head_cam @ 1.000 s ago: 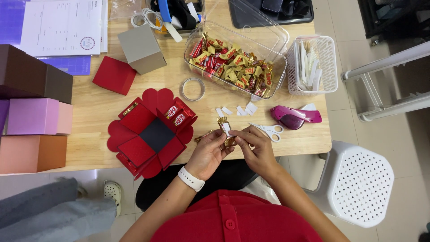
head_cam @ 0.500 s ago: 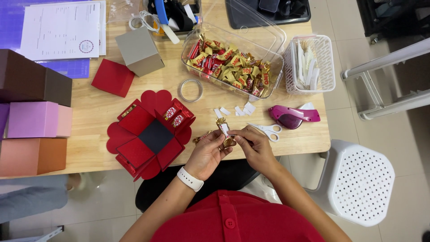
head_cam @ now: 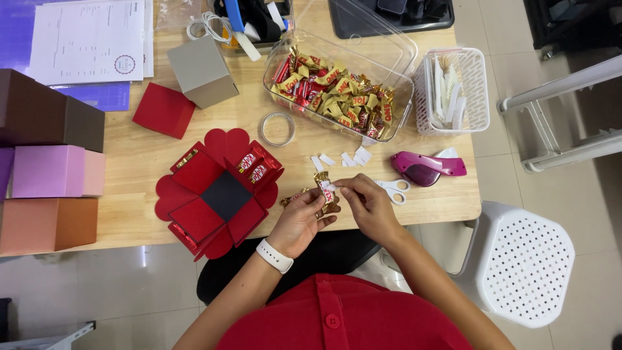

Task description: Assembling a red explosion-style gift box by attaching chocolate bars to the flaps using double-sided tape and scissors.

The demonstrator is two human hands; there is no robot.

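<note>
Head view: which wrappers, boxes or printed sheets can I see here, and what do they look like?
Gold-wrapped candy: held between both hands, small.
Clear tub: table's far middle, full of gold and red wrapped candies.
Red folding box: opened flat, two red candy bars inside.
Printed sheet: far left, white.
Stacked boxes: left edge; brown, pink, orange.

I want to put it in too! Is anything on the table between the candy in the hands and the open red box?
Nothing visible. The candy, pinched by the left hand and right hand, sits just right of the red box, with only bare table between.

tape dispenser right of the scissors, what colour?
Magenta-pink tape dispenser, white at its far end; head view.
</note>
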